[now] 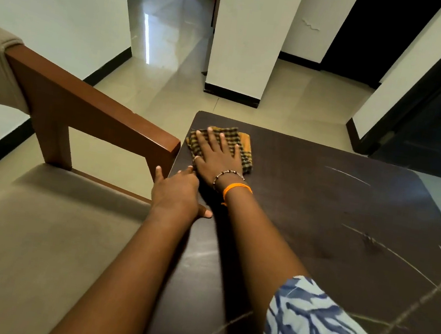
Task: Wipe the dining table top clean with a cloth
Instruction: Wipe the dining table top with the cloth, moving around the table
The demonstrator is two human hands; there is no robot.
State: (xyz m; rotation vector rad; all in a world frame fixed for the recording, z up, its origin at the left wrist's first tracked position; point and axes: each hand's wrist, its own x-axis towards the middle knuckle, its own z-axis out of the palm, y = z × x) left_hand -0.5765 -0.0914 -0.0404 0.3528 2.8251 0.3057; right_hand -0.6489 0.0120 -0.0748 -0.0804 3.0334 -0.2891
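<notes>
— What stands at left?
— One wooden chair; beside it the left hand grips the edge of the single dark table

— And at right?
— One checked cloth near the far corner, pressed flat under the right hand, fingers spread

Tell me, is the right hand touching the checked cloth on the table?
Touching. The head view shows the right hand lying flat on the checked cloth, fingers spread straight, pressing it against the dark table top.
</notes>
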